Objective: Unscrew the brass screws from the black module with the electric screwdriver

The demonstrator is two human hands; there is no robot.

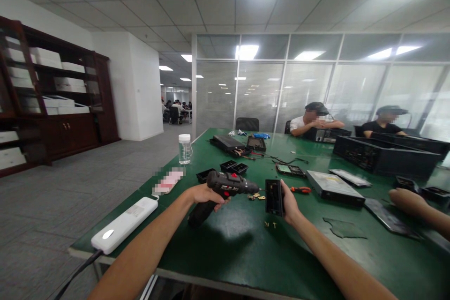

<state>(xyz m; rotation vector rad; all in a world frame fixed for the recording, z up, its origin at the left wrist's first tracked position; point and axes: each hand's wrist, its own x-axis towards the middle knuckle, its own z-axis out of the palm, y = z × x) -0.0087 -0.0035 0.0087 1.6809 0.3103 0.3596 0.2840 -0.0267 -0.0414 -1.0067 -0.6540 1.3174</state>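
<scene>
My left hand [206, 194] is wrapped round the grip of a black electric screwdriver [225, 187] with a red switch, its nose pointing right. My right hand [288, 204] holds a small black rectangular part [273, 197] upright on the green table [246, 253], its open face turned toward the screwdriver tip. Several small brass bits [256, 196] lie between the tool and the part, and two more screws [270, 225] lie just in front of the part.
A white power strip [124, 224] lies at the near left corner, a clear bottle [184, 148] further back. Black trays [234, 167], an orange-handled screwdriver [300, 190], an optical drive [333, 187] and a black computer case [383, 157] crowd the right. Another person's hand [408, 199] rests at right; two people sit at the far end.
</scene>
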